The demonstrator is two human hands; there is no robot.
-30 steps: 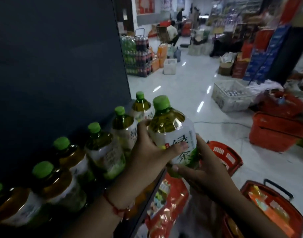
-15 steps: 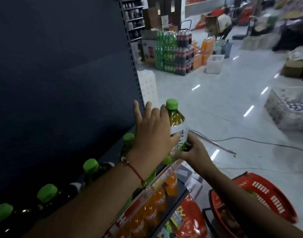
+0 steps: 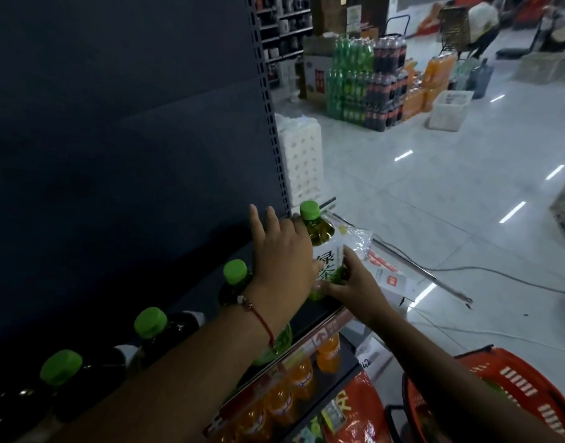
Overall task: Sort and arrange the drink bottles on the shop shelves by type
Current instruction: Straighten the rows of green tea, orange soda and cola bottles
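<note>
Five green screw caps show along the dark metal shelf [image 3: 319,310]: four belong to clear plastic green-tea bottles standing in a row behind the left wrist, the nearest cap [image 3: 235,272] just beside the red string bracelet [image 3: 262,318], and the fifth tops the clear plastic green-tea bottle with a white label [image 3: 322,247] at the shelf's far end. The left hand [image 3: 282,251] lies flat against this bottle's side with its fingers straight and spread, pressing rather than gripping. The right hand [image 3: 346,279] curls round the bottle's lower front, thumb and fingers holding the green foot of the label. Below the hands, three rounded orange soda bottles [image 3: 302,377] stand on the lower shelf, and one red slotted plastic basket [image 3: 511,388] sits under the right forearm. Compared with half a second ago, the bottle has gone farther along the shelf towards its end post, and both hands have reached out with it.
</note>
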